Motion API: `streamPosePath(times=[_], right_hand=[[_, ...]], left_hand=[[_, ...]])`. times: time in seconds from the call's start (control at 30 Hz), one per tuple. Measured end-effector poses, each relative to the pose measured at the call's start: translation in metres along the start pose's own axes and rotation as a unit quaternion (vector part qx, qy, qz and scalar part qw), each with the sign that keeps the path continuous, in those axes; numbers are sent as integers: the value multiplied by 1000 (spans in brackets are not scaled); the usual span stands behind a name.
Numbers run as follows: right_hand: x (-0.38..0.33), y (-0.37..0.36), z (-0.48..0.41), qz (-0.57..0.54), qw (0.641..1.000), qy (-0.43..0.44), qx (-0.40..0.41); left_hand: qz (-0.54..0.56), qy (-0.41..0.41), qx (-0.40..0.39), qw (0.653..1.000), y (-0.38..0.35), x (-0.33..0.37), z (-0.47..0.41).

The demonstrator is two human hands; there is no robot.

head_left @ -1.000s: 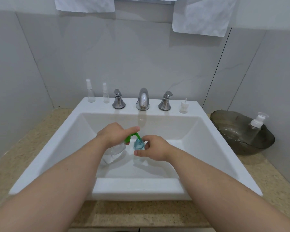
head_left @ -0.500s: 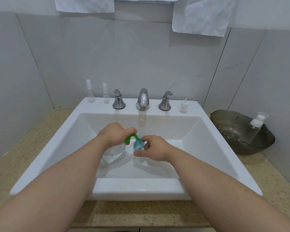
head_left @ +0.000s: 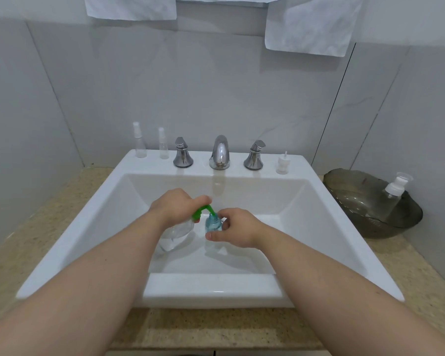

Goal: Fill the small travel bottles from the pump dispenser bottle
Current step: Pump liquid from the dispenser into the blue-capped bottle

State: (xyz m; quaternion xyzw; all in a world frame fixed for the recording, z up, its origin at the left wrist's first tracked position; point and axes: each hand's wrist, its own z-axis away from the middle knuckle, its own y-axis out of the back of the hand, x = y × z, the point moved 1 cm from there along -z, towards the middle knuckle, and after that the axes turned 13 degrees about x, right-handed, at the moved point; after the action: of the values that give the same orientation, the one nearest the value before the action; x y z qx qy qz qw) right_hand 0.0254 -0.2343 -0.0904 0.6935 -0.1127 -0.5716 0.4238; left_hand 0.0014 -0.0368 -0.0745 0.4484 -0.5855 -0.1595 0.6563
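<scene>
Small blue travel bottle (head_left: pixel 213 224): upright, mouth up, held over the middle of the sink (head_left: pixel 216 289) basin. The right hand (head_left: pixel 238 228) pinches it from the 3 o'clock side, with the thumb low at the front and the fingers curled round the far side. Fill level: cannot tell.

Pump dispenser bottle (head_left: pixel 176 235): clear body, just beside the travel bottle at its 8 o'clock. The long axis is tilted, base toward 7 o'clock and top toward 1 o'clock. The green pump head (head_left: pixel 202 211) arcs over, with the spout tip at the small bottle's mouth; whether it touches, I cannot tell. The left hand (head_left: pixel 176 206) grips the neck, one finger laid across the pump top.

Judgement: pumping is the step in hand. It depends on the spout tip staying directly above the narrow mouth. The left hand presses and the right hand only steadies.

Surroundings: two clear spray bottles (head_left: pixel 140 142) stand on the sink deck at 11 o'clock and the faucet (head_left: pixel 219 152) at 12. A dark bowl (head_left: pixel 344 181) on the bench (head_left: pixel 62 227) at 3 o'clock holds another pump bottle (head_left: pixel 393 199).
</scene>
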Motion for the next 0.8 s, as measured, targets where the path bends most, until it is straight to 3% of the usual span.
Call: streamPosePath(times=[0.8], right_hand=[[4, -1, -3, -10, 1000, -6, 11]], left_hand=[[-2, 5, 3, 1000, -1, 1, 0]])
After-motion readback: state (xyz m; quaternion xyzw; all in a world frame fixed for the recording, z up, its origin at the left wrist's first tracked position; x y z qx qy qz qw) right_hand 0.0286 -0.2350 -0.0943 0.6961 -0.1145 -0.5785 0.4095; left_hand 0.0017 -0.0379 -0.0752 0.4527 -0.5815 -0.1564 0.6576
